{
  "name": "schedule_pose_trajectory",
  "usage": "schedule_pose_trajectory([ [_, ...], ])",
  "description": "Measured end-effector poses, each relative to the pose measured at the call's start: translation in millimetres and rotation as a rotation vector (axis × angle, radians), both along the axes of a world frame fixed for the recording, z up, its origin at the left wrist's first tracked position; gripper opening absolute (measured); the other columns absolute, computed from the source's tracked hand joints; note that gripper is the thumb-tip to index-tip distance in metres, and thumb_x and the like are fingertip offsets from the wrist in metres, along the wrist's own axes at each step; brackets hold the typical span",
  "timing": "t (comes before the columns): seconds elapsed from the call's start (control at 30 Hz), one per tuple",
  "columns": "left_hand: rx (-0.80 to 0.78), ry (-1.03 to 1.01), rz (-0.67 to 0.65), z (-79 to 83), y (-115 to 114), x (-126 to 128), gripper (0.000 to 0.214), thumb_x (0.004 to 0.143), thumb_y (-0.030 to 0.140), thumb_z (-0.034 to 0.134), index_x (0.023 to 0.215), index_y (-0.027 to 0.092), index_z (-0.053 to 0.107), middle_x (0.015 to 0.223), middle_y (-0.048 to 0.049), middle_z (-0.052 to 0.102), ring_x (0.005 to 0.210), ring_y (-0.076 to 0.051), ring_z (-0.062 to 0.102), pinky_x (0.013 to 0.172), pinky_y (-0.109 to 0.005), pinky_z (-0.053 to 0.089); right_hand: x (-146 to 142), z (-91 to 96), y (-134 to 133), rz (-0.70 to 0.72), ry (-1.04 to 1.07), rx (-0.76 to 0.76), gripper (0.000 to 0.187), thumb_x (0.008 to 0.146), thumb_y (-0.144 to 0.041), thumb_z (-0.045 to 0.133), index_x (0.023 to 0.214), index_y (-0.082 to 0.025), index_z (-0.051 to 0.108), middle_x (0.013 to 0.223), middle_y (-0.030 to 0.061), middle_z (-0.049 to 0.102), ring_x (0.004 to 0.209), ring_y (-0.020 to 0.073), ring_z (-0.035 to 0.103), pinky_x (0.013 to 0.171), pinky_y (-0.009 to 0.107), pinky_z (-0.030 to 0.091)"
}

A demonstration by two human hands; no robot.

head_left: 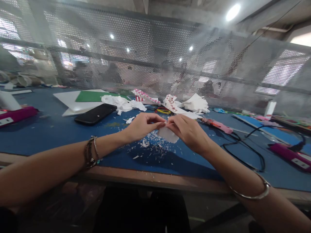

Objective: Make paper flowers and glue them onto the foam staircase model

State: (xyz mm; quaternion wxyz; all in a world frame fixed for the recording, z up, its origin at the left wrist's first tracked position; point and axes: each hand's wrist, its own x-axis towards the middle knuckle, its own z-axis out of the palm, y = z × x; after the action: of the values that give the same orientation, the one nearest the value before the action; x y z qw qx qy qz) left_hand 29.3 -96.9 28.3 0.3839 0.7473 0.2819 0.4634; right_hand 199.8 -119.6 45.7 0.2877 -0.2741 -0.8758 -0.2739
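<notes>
Over the middle of the blue table top (60,139), my left hand (143,126) and my right hand (186,131) meet at the fingertips. Both pinch the upper edge of a thin white piece (168,135), which hangs down between them; whether it is paper or cloth I cannot tell. Many small white shreds (155,145) lie scattered on the table below. Just beyond the hands are yellow-handled scissors or pliers (163,111), partly hidden. A pink tool with a black cord (217,125) rests to the right of my right hand.
A black phone (96,114) lies left of my hands. Behind it are white and green sheets (91,96) and crumpled white material (121,103). Pink-dotted white strips (147,96) stand near a perforated metal screen (136,48). Purple power strips (291,155) sit at both sides.
</notes>
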Motion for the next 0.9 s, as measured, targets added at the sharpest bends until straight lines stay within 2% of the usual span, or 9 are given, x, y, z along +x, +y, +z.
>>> schedule_pose_trajectory([
  [0.23,0.074,0.021,0.003,-2.6,0,0,0.012,0.069,0.022,0.056,0.073,0.014,0.065,0.071,-0.0038,0.067,0.062,-0.01,0.057,0.057,-0.021,0.045,1,-2.2,5,-0.009,0.075,-0.133,0.026,0.087,-0.031,0.033,0.075,-0.016,0.05,0.068,0.004,0.058,0.06,0.0116,0.05,0.055,0.022,0.038],
  [0.47,0.16,0.023,0.037,0.9,-10,1,0.015,0.069,0.024,0.059,0.077,0.012,0.064,0.078,-0.0065,0.065,0.071,-0.013,0.058,0.063,-0.021,0.048,0,-8.2,4,0.018,0.177,-0.073,0.02,0.086,-0.03,0.036,0.074,-0.019,0.048,0.07,0.003,0.06,0.063,0.012,0.054,0.056,0.022,0.039],
  [0.7,0.369,0.048,0.076,0.2,-14,0,0.013,0.072,0.024,0.059,0.077,0.013,0.063,0.079,-0.0053,0.063,0.072,-0.011,0.057,0.065,-0.019,0.048,-3,-7.8,-1,0.039,0.224,-0.065,0.016,0.085,-0.026,0.04,0.073,-0.019,0.048,0.066,0.0006,0.06,0.058,0.0094,0.053,0.052,0.02,0.037],
  [0.9,0.365,0.031,0.099,0.4,-10,1,0.013,0.074,0.023,0.057,0.079,0.014,0.065,0.082,-0.0062,0.066,0.073,-0.012,0.059,0.065,-0.02,0.047,-5,-4.5,-4,0.056,0.347,-0.204,0.014,0.081,-0.024,0.045,0.07,-0.018,0.05,0.058,-0.0027,0.055,0.049,0.0065,0.046,0.047,0.019,0.034],
])
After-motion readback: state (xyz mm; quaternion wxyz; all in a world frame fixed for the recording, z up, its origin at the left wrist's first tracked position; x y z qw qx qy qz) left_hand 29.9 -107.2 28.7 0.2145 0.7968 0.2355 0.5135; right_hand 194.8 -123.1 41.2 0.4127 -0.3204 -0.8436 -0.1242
